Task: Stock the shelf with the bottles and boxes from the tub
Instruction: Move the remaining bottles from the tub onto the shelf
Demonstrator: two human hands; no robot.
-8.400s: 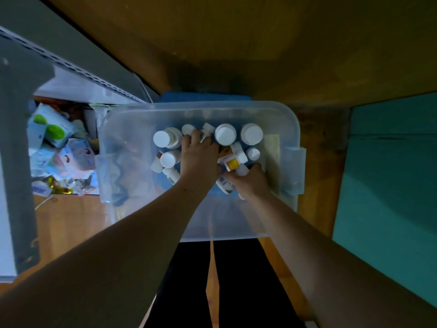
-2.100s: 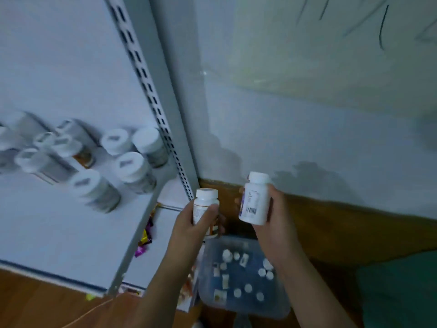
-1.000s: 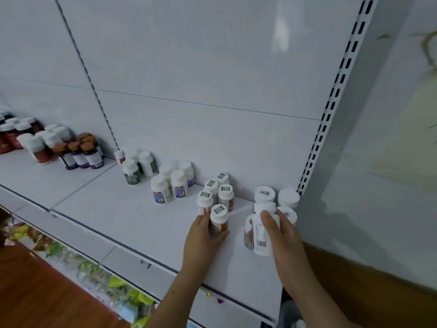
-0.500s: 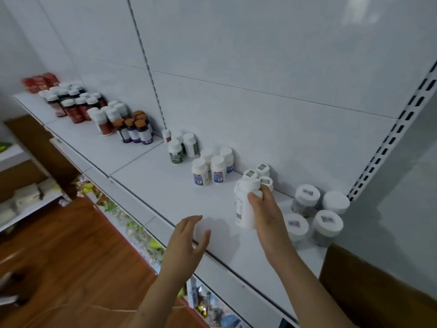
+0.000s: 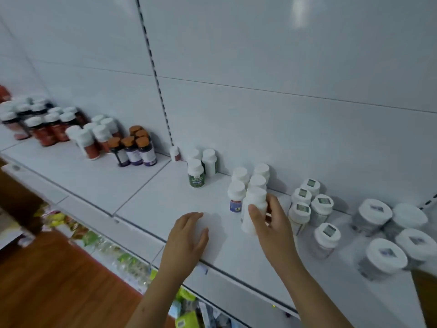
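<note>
The right hand [image 5: 272,223] pinches a tall white bottle [image 5: 252,209] between thumb and fingers, its long axis upright with a slight lean, at the front of the cluster of white-capped bottles [image 5: 246,183] that stands mid-shelf. Taking that cluster as the landmark, the held bottle sits just in front of its right column, touching or nearly touching the blue-labelled bottle [image 5: 236,197] on its left; whether its base rests on the white shelf [image 5: 146,197] cannot be told, as the hand hides it. The left hand [image 5: 186,235] lies flat and loosely spread on the shelf, in front and to the left of the cluster, holding nothing. The right hand is plainly the nearer, so seating the bottle probably falls to it.
</note>
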